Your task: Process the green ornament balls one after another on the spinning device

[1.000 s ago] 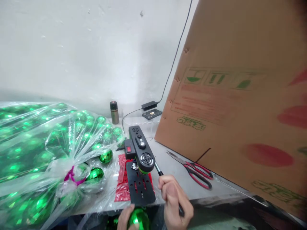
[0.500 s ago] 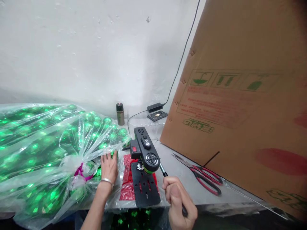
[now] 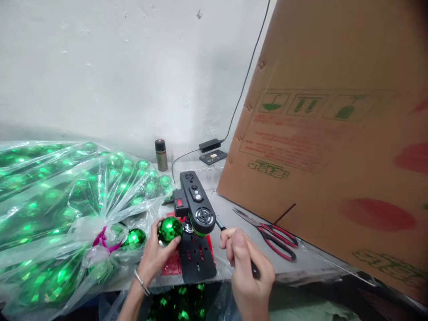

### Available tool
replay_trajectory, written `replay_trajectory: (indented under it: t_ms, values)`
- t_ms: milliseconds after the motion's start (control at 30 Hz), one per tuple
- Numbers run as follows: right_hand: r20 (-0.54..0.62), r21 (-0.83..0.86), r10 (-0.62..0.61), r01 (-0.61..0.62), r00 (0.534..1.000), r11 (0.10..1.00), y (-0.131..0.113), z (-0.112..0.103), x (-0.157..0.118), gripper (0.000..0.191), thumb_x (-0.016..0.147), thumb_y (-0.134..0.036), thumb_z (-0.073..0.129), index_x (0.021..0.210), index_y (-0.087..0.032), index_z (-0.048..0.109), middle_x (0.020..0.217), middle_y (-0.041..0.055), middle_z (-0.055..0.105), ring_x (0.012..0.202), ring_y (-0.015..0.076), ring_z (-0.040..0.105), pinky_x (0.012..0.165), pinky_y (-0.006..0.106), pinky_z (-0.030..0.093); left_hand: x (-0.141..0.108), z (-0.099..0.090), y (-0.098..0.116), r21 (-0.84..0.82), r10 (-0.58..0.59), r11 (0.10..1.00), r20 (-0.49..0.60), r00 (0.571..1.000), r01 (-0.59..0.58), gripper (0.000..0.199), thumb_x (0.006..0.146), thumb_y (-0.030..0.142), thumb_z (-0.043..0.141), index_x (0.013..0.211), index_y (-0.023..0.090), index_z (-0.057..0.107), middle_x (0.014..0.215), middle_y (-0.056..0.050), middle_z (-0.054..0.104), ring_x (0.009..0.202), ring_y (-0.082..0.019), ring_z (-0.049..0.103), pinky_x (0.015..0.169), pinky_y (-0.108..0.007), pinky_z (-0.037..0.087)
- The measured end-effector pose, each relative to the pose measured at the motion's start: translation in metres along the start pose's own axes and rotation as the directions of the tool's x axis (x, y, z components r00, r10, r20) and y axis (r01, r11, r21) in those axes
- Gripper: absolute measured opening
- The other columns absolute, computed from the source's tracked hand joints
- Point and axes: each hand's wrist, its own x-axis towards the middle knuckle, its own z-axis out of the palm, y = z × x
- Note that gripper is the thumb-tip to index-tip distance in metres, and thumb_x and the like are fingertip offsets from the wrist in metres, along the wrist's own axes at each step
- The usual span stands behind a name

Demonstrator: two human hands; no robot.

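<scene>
A shiny green faceted ball is gripped between the thumb and fingers of my left hand, just left of a black device with round grilles and a red switch. The device stands over a black slotted plate, which lies on red plastic packaging. My right hand is closed around the black handle of a thin metal rod, whose far end meets the device's right side. Another green ball rests by the tied neck of a clear bag.
The large clear bag of green balls covers the left. Red-handled scissors lie by a big cardboard box at right. A small canister, a black adapter and a dark patterned flat object stand near the wall.
My left hand has picked up a green ball from beside the bag and moved it right, toward the device. My right hand stays on the handle. The view has shifted slightly.
</scene>
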Motion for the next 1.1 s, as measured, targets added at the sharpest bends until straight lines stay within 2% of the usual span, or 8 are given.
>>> replay_trajectory:
  t_ms: [167,233,367,600,733,867,967,1100]
  values:
    - [-0.006,-0.013,-0.016,0.016,1.0,1.0,-0.007,0.001,0.006,0.06,0.127,-0.04,0.051,0.068,-0.024,0.05,0.064,-0.0015,0.057,0.056,0.0125,0.056,0.051,0.028,0.037,-0.044,0.042,-0.013,-0.233,-0.138,0.964,-0.01,0.99,0.131,0.084,0.082,0.073,0.085,0.142,0.022,0.059,0.141,-0.02,0.08,0.136,-0.04,0.08,0.122,-0.059,0.063]
    - [-0.001,-0.008,-0.027,0.027,1.0,1.0,-0.006,0.002,0.006,0.06,0.127,-0.038,0.05,0.069,-0.024,0.051,0.064,-0.0018,0.057,0.056,0.0118,0.056,0.05,0.027,0.037,-0.051,0.053,-0.017,-0.244,-0.126,0.962,0.0,0.992,0.123,0.084,0.082,0.071,0.086,0.145,0.022,0.058,0.145,-0.021,0.079,0.139,-0.042,0.079,0.124,-0.061,0.061]
    - [-0.003,0.01,-0.046,0.046,0.999,0.999,-0.006,0.001,0.004,0.058,0.127,-0.036,0.051,0.07,-0.024,0.054,0.065,-0.0021,0.058,0.056,0.0116,0.057,0.051,0.027,0.039,-0.058,0.067,-0.023,-0.156,-0.036,0.987,0.005,0.999,0.036,0.083,0.082,0.059,0.088,0.152,0.024,0.06,0.157,-0.02,0.076,0.149,-0.044,0.074,0.129,-0.064,0.058]
    - [0.02,0.011,-0.052,0.052,0.998,0.999,-0.006,-0.002,0.002,0.057,0.127,-0.033,0.05,0.071,-0.024,0.052,0.067,-0.002,0.058,0.059,0.0119,0.057,0.053,0.027,0.039,-0.07,0.069,-0.037,-0.071,0.072,0.995,0.067,0.995,-0.067,0.08,0.087,0.051,0.086,0.156,0.02,0.06,0.16,-0.026,0.074,0.153,-0.049,0.072,0.133,-0.073,0.054]
    - [0.034,0.019,-0.051,0.05,0.998,0.999,-0.005,-0.003,0.001,0.054,0.127,-0.031,0.049,0.074,-0.023,0.054,0.068,-0.0023,0.059,0.06,0.0111,0.058,0.055,0.026,0.04,-0.075,0.059,-0.04,-0.02,0.125,0.992,0.047,0.991,-0.125,0.076,0.092,0.049,0.084,0.158,0.021,0.06,0.164,-0.026,0.072,0.154,-0.049,0.071,0.132,-0.071,0.055]
    - [0.036,0.02,-0.051,0.051,0.998,0.999,-0.005,-0.003,-0.002,0.054,0.127,-0.031,0.049,0.074,-0.023,0.054,0.068,-0.0014,0.059,0.06,0.0123,0.058,0.054,0.027,0.04,-0.066,0.053,-0.038,0.031,0.164,0.986,0.082,0.983,-0.167,0.074,0.093,0.047,0.085,0.159,0.023,0.061,0.161,-0.022,0.074,0.152,-0.047,0.072,0.129,-0.069,0.059]
    - [0.035,0.03,-0.044,0.043,0.998,0.999,-0.006,-0.004,-0.002,0.051,0.127,-0.028,0.049,0.076,-0.023,0.055,0.07,-0.0017,0.059,0.061,0.0114,0.059,0.054,0.026,0.04,-0.055,0.06,-0.034,0.063,0.184,0.98,0.099,0.978,-0.191,0.075,0.086,0.045,0.089,0.154,0.023,0.065,0.149,-0.019,0.079,0.142,-0.047,0.077,0.124,-0.071,0.062]
    - [0.047,0.032,-0.065,0.063,0.997,0.997,-0.006,-0.004,-0.001,0.048,0.127,-0.027,0.047,0.08,-0.024,0.054,0.071,-0.0027,0.059,0.061,0.0103,0.059,0.056,0.024,0.043,-0.049,0.077,-0.036,0.005,0.158,0.987,0.034,0.987,-0.158,0.077,0.08,0.045,0.09,0.15,0.021,0.067,0.141,-0.018,0.081,0.135,-0.046,0.08,0.12,-0.069,0.065]
